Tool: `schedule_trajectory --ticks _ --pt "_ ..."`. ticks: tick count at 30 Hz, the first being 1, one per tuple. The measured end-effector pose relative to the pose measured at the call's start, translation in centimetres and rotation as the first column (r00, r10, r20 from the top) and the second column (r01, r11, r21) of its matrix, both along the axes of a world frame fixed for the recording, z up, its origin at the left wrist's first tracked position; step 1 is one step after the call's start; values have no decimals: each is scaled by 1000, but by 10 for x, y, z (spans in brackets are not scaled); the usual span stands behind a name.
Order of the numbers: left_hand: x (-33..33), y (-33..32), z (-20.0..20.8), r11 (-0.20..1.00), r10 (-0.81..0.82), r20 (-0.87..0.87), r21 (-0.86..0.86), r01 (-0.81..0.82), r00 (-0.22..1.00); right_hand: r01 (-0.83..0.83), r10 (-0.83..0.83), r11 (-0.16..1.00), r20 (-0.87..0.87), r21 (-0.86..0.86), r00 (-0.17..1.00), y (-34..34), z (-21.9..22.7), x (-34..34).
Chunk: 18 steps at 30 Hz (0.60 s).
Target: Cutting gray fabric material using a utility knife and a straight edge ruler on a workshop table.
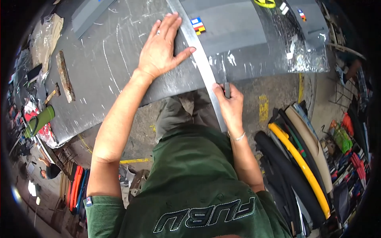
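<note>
A long metal ruler [201, 55] lies across the dark work table [123, 71] and sticks out past its near edge, over my lap. My left hand [160, 51] rests flat on the table just left of the ruler, fingers stretched out and the thumb tip on the ruler's edge. At the table's near edge, my right hand [230, 104] is closed around a utility knife [227, 90] with a dark handle, its thin end pointing away from me. The right thumb lies against the ruler. Right of the ruler is a flat grey sheet [234, 31] with a small coloured sticker [197, 25].
A grey strip [90, 18] and a worn wooden stick [64, 75] lie on the table's left. Clear plastic [307, 57] covers its right end. Rolls of material, one yellow [301, 166], stand at lower right. A person [50, 169] is at far left.
</note>
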State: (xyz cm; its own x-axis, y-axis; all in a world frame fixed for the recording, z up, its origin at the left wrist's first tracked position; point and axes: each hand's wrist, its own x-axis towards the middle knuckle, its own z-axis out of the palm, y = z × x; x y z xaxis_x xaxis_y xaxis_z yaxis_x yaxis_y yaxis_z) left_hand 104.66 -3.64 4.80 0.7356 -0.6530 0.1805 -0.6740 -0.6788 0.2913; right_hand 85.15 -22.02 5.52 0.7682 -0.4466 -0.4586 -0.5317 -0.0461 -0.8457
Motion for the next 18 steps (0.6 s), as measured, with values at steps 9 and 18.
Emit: schedule_trajectory --ticks 9,18 --pt "0 0 1 1000 21 -11 -9 -21 1000 59 -60 994 11 93 998 1 -6 -1" --pt "1 -6 22 999 17 -118 37 -13 993 109 -110 989 1 103 994 4 -8 0"
